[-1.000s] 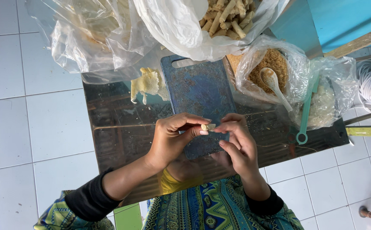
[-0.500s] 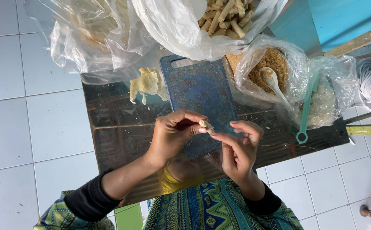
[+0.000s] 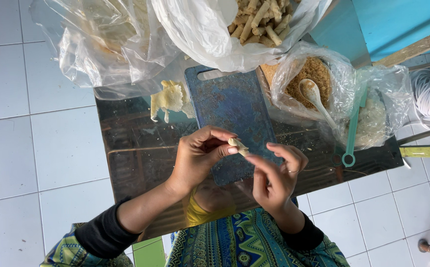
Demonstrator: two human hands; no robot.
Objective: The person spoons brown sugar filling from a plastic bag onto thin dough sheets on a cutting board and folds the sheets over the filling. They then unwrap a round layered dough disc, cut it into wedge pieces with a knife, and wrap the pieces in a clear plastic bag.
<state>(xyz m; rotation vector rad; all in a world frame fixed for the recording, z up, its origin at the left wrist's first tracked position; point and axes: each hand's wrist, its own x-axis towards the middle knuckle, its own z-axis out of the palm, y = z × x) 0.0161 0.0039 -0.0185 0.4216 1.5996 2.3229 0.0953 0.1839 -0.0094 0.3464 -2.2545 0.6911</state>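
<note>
My left hand [image 3: 200,155] pinches a small pale dough roll [image 3: 237,145] between thumb and fingers, above a worn blue cutting board [image 3: 232,111]. My right hand [image 3: 277,175] touches the roll's right end with thumb and forefinger, its other fingers spread. Both hands hover over a shiny metal tray [image 3: 136,148] resting on a white tiled floor. A thin pale wrapper sheet [image 3: 168,99] lies on the tray left of the board.
A clear bag of finished rolls [image 3: 257,20] and an emptyish plastic bag [image 3: 101,44] sit at the far side. A bag of brown filling with a white spoon [image 3: 314,94] and a bag with a green utensil [image 3: 353,131] lie to the right.
My right hand has slid rightward and opened its fingers, now touching only the roll's end. My left hand keeps its pinch on the roll.
</note>
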